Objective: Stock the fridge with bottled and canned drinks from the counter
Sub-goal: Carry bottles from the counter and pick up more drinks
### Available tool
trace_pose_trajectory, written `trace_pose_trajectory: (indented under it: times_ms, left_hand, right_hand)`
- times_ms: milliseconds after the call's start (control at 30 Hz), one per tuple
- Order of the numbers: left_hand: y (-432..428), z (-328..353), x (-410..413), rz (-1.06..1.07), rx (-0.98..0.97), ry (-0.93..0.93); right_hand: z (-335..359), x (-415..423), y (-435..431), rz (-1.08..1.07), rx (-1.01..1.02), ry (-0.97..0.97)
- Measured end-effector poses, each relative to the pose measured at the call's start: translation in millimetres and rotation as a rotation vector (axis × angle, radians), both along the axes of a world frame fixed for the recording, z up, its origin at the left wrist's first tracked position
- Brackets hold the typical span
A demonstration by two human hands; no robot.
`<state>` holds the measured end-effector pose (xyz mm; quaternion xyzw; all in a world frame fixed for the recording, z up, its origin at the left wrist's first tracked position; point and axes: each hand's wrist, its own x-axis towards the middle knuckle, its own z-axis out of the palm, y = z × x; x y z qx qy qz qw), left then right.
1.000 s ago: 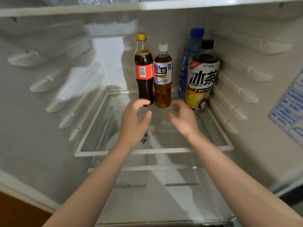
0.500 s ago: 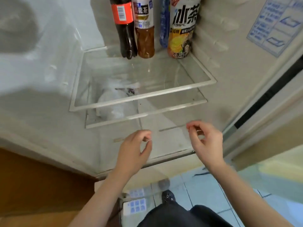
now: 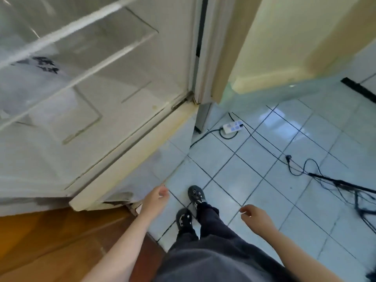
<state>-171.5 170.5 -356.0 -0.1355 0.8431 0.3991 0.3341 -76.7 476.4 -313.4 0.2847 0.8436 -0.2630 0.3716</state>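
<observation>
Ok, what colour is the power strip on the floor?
The power strip is white with blue sockets, in the head view.

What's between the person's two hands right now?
In the head view, their black shoes and dark trouser leg, over tiled floor, lie between the left hand and right hand.

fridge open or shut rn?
Open. The fridge interior is exposed, with its glass shelves in plain view and no door across them.

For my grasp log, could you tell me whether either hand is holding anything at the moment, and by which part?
Nothing is held: the left hand and the right hand are both empty and loosely curled above the tiled floor.
</observation>
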Motion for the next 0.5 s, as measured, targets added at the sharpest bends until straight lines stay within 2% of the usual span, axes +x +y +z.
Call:
trace_pose_trajectory:
  times_ms: [133, 267, 500]
  left_hand:
    - [7, -21, 39, -0.105, -0.087, -0.192]
    - [18, -29, 69, -0.266, -0.159, -0.356]
    - [92, -21, 102, -0.536, -0.185, -0.26]
  right_hand:
    - [1, 60, 19, -0.175, 0.007, -0.088]
    - [4, 107, 34, -0.302, 0.002, -0.058]
    - [3, 229, 62, -0.584, -0.07, 0.003]
